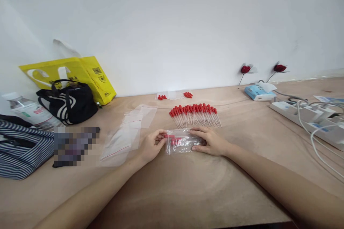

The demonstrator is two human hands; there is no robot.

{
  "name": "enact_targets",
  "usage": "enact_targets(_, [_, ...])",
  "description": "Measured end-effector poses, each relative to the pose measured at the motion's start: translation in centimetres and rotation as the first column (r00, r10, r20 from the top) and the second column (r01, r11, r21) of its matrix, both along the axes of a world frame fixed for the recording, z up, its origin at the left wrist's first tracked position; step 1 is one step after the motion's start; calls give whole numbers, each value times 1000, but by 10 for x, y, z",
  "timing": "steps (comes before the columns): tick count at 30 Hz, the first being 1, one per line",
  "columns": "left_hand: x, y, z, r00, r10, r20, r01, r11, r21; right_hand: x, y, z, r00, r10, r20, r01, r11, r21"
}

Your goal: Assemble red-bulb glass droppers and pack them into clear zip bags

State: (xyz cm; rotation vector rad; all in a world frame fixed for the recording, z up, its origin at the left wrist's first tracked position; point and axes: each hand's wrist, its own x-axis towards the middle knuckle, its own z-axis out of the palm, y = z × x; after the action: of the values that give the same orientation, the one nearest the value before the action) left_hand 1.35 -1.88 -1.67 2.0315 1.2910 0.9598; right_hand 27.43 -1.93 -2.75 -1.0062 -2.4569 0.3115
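Observation:
A clear plastic zip bag (185, 146) lies on the wooden table between my hands, with several red-headed pieces (176, 141) showing through its left part. At the bag's left edge, my left hand (152, 146) has its thumb and fingers pinched on the end of a red-headed stick (169, 136). My right hand (213, 142) holds the bag's right end, fingers on top and thumb at the near side. Just beyond the bag, a row of clear tapered sticks with red heads (195, 110) lies side by side. Left of my left hand are overlapping flat zip bags (122, 137).
By the wall lies a bag of red-headed pieces (174, 95). On the left stand a yellow bag (100, 78), a black pouch (72, 102), a bottle (29, 109) and a striped bag (25, 150). A tissue pack (259, 93) and a power strip (309, 121) with cables are on the right.

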Motion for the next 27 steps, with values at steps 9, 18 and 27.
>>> enact_targets(9, [18, 8, -5, 982, 158, 103, -157, 987, -19, 0, 1, -1, 1000, -10, -15, 10, 1000, -2])
enact_targets(18, [10, 16, -5, 992, 123, 25, -122, 992, -22, 0, 0, 0, 1000, -9, -24, 10, 1000, 8])
enact_targets(27, [15, 93, 4, 967, 249, -61, -246, 968, 44, -1, 1, -1, 1000, -4, -25, 4, 1000, 12])
